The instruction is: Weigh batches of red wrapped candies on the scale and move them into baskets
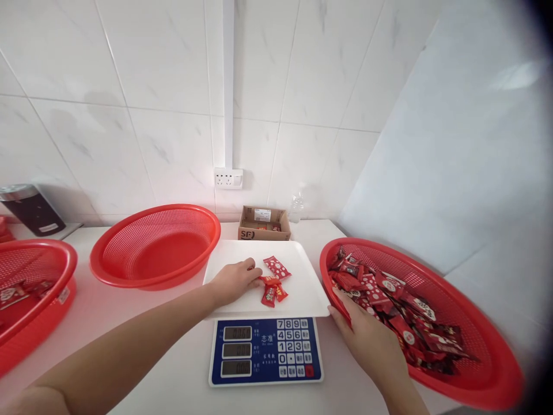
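On the white tray (233, 251) of a digital scale (265, 351), several small red snack packets (277, 267) lie near the middle, one with white dots. My left hand (235, 281) rests over the tray, its curled fingertips closed at the edge of an orange-red packet (269, 280). The exact grip is partly hidden behind the fingers. My right hand (367, 334) grasps the near-left rim of a red plastic basket (479, 297), thumb outside and fingers over the edge. That basket holds many red and dark wrapped packets (389, 288) and tilts toward me.
A red basket with no visible contents (158, 248) stands left of the scale. Another basket (38, 305) with some packets is at far left. Behind the tray are a small cardboard box (264, 235) and a clear plastic bottle (296, 207). A dark cylinder (34, 210) stands by the tiled wall.
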Demonstrator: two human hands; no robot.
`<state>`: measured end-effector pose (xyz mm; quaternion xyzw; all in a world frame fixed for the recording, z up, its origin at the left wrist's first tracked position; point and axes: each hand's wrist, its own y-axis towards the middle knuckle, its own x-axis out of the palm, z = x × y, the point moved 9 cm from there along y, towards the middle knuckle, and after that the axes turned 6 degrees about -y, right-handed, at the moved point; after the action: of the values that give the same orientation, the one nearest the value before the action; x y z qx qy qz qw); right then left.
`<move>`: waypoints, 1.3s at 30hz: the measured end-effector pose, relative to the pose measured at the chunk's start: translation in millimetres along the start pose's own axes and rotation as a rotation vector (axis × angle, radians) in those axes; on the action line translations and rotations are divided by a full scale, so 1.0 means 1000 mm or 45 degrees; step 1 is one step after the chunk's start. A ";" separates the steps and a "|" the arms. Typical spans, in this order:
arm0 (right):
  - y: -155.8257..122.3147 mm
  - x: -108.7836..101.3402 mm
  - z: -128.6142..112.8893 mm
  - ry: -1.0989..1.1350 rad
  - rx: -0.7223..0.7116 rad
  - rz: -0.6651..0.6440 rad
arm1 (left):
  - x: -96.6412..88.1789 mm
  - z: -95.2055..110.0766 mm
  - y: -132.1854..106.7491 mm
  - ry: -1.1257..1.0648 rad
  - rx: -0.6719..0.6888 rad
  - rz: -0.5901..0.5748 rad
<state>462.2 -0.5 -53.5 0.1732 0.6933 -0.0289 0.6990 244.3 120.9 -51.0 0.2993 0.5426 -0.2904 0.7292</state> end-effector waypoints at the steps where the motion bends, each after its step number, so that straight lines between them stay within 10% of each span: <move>1: 0.000 0.000 0.000 0.007 0.005 -0.009 | -0.002 -0.002 -0.001 0.000 -0.013 0.019; 8: 0.000 0.002 0.001 -0.009 0.036 -0.067 | -0.049 -0.026 -0.016 -0.039 -0.160 0.303; 13: 0.001 0.006 0.003 -0.008 0.022 -0.048 | -0.104 -0.094 -0.049 0.027 -0.479 0.484; 18: 0.002 0.010 0.005 -0.002 0.027 -0.033 | -0.107 -0.154 -0.072 0.110 -0.811 0.377; 21: 0.002 0.010 0.005 -0.007 0.023 -0.026 | -0.081 -0.128 -0.055 0.071 -0.657 0.267; 29: 0.001 0.008 0.003 -0.032 0.028 -0.055 | 0.017 0.029 0.011 -0.262 0.118 -0.372; 39: 0.001 0.008 0.003 -0.014 -0.024 0.060 | 0.017 0.045 0.050 0.079 0.150 -0.088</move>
<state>465.7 1.4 -60.9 0.1826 0.6855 -0.0067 0.7047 313.2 117.9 -51.2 0.3316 0.5570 -0.3374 0.6826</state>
